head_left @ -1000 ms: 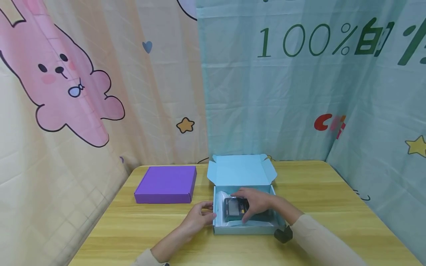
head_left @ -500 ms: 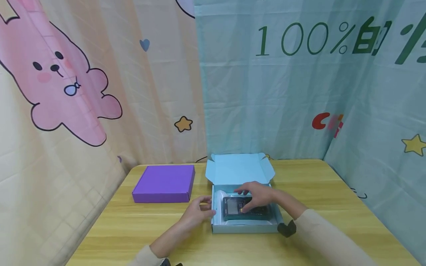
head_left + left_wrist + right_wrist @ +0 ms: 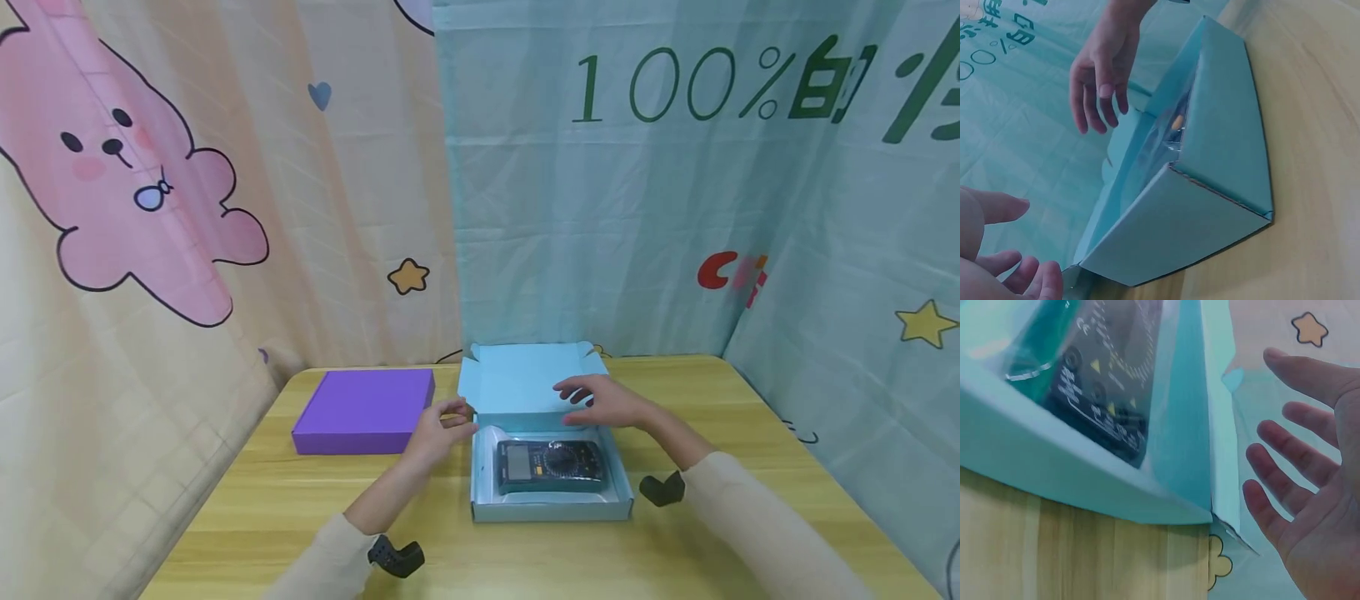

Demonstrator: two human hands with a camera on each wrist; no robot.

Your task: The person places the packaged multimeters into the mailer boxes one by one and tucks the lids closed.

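Note:
A light blue cardboard box [image 3: 551, 511] lies with its lid [image 3: 517, 379] folded back. Inside it rests a multimeter [image 3: 521, 463] in clear plastic wrap, its dial and screen facing up. My left hand [image 3: 435, 435] is at the box's back left corner, fingers loosely bent; whether it touches the cardboard there I cannot tell. Over the right part of the lid hovers my right hand [image 3: 607, 403], its fingers spread and apart from the box. In the right wrist view the right palm [image 3: 1322, 531] holds nothing.
A closed purple box [image 3: 367, 408] lies to the left on the wooden table [image 3: 697, 400]. Printed curtains [image 3: 592, 208] hang behind and along both sides. Each wrist wears a dark strap-on device, such as the one on the left [image 3: 396, 557].
My right hand has lifted off the multimeter and moved back over the lid, uncovering the meter. The left hand has slid from the box's left side toward its back corner.

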